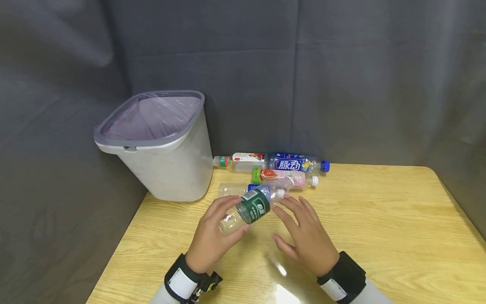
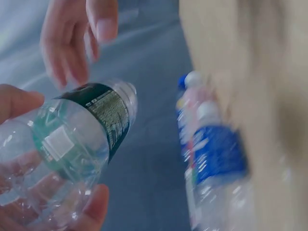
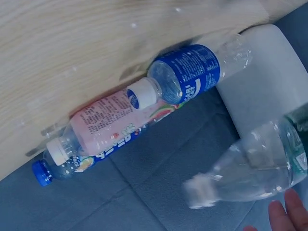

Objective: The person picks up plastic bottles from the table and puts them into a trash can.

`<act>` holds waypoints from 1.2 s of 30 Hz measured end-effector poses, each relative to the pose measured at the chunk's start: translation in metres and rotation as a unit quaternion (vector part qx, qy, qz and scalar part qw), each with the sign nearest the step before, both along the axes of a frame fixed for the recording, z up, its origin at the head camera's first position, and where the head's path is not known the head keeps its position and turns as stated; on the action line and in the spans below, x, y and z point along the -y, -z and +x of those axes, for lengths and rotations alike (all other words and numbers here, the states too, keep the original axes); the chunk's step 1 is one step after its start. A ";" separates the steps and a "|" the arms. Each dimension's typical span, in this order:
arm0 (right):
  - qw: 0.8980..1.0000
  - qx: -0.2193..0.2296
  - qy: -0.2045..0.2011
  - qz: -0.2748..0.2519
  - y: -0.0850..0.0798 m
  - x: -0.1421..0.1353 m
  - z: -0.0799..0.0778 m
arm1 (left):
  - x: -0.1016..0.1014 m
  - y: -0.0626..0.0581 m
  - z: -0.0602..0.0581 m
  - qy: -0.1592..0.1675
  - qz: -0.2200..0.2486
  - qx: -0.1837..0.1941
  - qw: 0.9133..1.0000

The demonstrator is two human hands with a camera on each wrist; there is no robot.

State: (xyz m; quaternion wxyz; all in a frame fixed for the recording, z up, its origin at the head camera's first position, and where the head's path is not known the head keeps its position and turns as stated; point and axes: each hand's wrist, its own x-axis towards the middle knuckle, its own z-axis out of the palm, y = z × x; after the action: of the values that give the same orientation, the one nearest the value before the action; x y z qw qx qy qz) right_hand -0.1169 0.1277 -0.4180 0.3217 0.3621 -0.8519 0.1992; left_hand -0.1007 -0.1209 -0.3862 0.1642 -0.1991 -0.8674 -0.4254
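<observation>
A clear plastic bottle with a green label (image 1: 255,207) is held tilted above the table, its neck pointing to the far right. My left hand (image 1: 214,238) grips it round the base end, thumb on the near side and fingers on the far side. Beside the neck end is my right hand (image 1: 305,234), fingers spread and slightly bent, holding nothing. Whether its fingertips touch the bottle I cannot tell. In the right wrist view the bottle's pale cap end (image 3: 199,191) is blurred. Just beyond lies a blue-labelled bottle with a white cap (image 3: 185,72), partly hidden in the head view.
A white bin (image 1: 182,169) with a lilac rim and plastic liner stands at the left. Along the back lie a pink-labelled bottle (image 1: 298,179), a blue bottle with a blue cap (image 1: 288,164) and a white-labelled bottle (image 1: 247,157). Dark cloth (image 1: 247,93) hangs behind the wooden table (image 1: 387,211).
</observation>
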 end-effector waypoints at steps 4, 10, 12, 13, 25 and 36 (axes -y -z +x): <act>1.000 0.015 0.015 0.008 0.001 -0.002 -0.011 | 0.015 -0.024 -0.007 -0.037 0.028 -0.038 0.998; 0.996 0.071 0.046 0.036 0.021 -0.003 -0.044 | 0.039 -0.063 -0.015 -0.080 0.052 -0.124 0.988; 0.992 0.093 0.062 0.051 0.028 -0.002 -0.056 | 0.048 -0.075 -0.017 -0.092 0.065 -0.147 0.983; 0.990 0.107 0.068 0.060 0.029 0.000 -0.061 | 0.053 -0.081 -0.018 -0.098 0.073 -0.160 0.980; 0.971 0.188 0.065 0.132 0.038 0.024 -0.095 | 0.120 -0.127 -0.047 -0.209 0.121 -0.216 0.946; 0.964 0.209 0.064 0.149 0.046 0.036 -0.103 | 0.183 -0.136 -0.095 -0.338 0.083 -0.136 0.927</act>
State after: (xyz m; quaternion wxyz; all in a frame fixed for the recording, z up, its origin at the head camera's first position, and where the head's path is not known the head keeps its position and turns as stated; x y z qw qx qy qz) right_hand -0.2200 0.0915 -0.4643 0.0905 0.3008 -0.9417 0.1202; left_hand -0.1954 -0.3042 -0.2503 0.4308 0.0644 -0.8143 -0.3837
